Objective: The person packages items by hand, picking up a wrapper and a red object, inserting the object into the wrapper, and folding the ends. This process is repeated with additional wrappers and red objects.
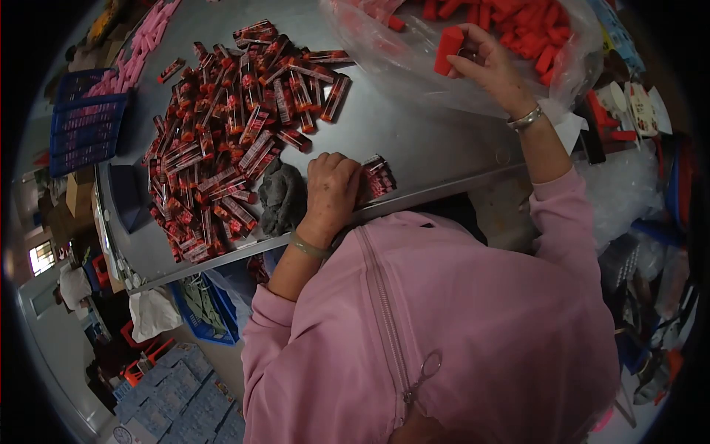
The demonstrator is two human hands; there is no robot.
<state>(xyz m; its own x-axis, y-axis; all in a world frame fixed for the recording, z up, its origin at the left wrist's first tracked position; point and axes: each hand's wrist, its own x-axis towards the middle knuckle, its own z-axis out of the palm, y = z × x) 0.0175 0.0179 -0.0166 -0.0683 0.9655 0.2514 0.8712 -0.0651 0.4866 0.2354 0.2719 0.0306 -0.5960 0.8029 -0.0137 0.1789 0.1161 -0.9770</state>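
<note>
My left hand [331, 189] lies on the near edge of the metal table, its fingers curled against a small bundle of red-labelled tubes [379, 177]. Part of that bundle is hidden behind the fingers. Just left of this hand sits a crumpled dark grey cloth [282, 198]. A large heap of similar red and dark tubes [237, 111] spreads beyond the cloth. Raised at the upper right, my right hand [489, 70] pinches a red block-shaped piece [448, 50] between thumb and fingers. The hand is in front of a clear plastic bag [414, 63].
Inside the bag are many loose red pieces [521, 29]. Pink pieces [140, 52] and a blue basket [87, 122] are at the left far side. Below the table edge stands a blue crate [203, 307]; stacked light-blue boxes [174, 399] are on the floor.
</note>
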